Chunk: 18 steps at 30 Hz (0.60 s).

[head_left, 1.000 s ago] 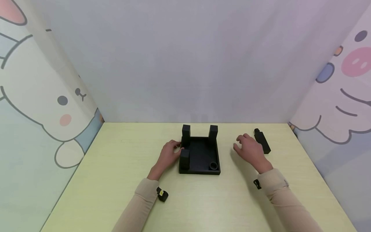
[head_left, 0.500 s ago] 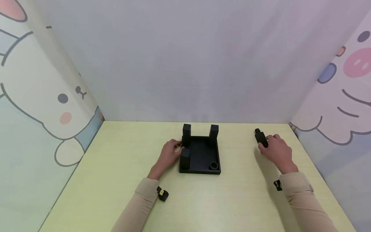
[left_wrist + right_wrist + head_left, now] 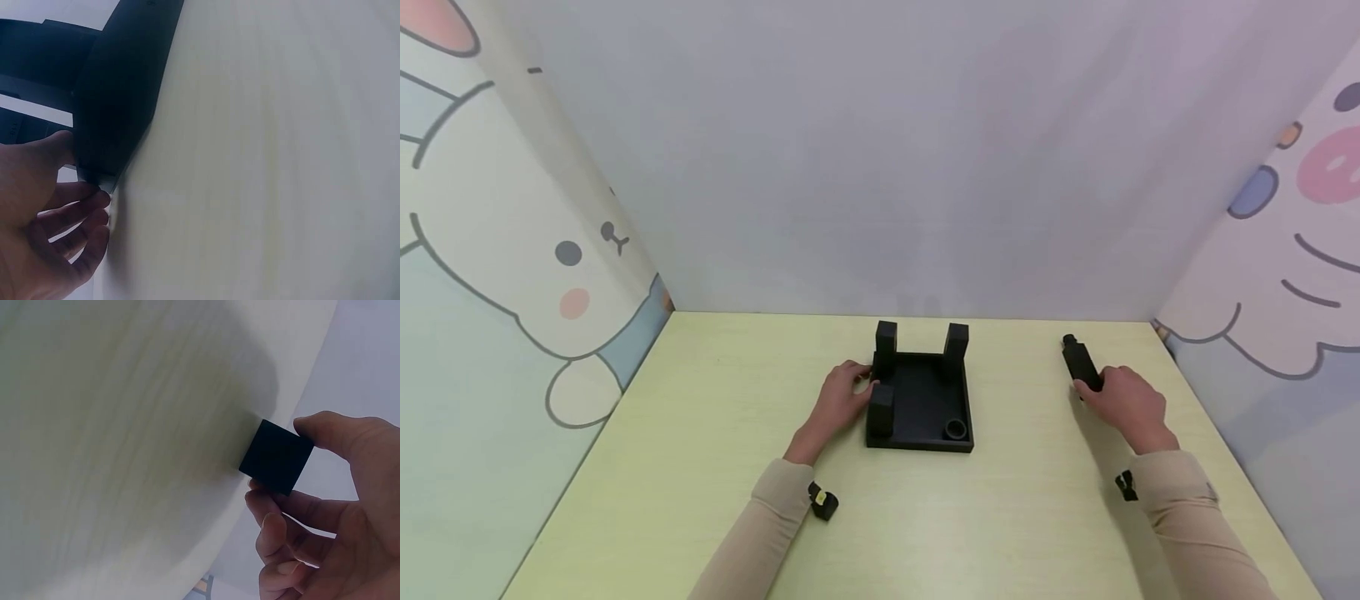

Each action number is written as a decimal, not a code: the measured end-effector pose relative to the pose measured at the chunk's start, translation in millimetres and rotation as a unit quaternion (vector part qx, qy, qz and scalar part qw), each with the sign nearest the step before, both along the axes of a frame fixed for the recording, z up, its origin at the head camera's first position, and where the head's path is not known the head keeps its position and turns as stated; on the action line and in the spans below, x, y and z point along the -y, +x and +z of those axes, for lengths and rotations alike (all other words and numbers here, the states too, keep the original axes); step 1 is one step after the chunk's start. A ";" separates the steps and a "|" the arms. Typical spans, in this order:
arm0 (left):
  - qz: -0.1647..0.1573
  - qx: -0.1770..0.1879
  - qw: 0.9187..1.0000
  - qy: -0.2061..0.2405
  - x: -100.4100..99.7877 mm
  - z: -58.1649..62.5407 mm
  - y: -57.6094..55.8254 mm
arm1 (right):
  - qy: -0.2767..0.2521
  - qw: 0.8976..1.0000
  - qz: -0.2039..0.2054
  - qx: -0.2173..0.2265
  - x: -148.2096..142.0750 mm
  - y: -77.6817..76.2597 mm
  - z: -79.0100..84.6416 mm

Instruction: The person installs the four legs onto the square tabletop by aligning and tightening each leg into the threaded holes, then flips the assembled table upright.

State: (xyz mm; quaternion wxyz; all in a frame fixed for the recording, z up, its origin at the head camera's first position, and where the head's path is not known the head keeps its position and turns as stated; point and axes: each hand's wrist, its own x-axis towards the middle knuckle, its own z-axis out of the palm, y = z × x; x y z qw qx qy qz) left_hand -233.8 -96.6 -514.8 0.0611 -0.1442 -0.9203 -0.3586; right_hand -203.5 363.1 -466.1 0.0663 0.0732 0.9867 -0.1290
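Note:
A black square tabletop [image 3: 921, 408] lies upside down on the table, with a low rim. Three block-like legs stand up from its corners, and a round socket [image 3: 955, 429] sits in its near right corner. At its left edge my left hand [image 3: 838, 400] holds it between thumb and fingers; the left wrist view shows the fingertips at the corner of the dark frame [image 3: 119, 94]. Off to the right, my right hand [image 3: 1127, 404] pinches the near end of a loose black table leg [image 3: 1078, 364] with a narrow threaded-looking tip pointing away. The leg's square end [image 3: 277, 456] faces the right wrist camera.
The pale wooden table [image 3: 1000, 517] ends at a plain grey-white curtain [image 3: 910, 167] behind. Cartoon-printed side walls [image 3: 572, 275] flank it. Small black wrist devices [image 3: 823, 502] hang at both sleeve cuffs.
My right hand has moved right from beside the leg to its near end and now pinches it. The left hand and the tabletop have stayed in place.

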 end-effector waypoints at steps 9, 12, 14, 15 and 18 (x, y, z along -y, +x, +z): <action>-0.003 0.006 1.000 0.001 -1.5 -0.7 0.8 | -0.008 1.000 -0.001 0.002 -6.0 -0.1 1.0; -0.002 0.006 1.000 -0.002 -1.7 -1.9 1.6 | -0.009 1.000 0.002 -0.020 -6.2 0.7 1.8; 0.001 0.003 1.000 -0.005 -1.6 -2.0 2.0 | -0.006 0.999 0.005 -0.044 -5.3 0.6 2.7; 0.002 0.002 1.000 -0.004 -1.5 -1.8 2.2 | -0.006 0.998 0.005 -0.055 -4.6 0.5 3.4; 0.004 0.000 1.000 -0.002 -1.2 -0.4 2.3 | -0.005 0.996 0.006 -0.088 -1.8 -0.1 6.4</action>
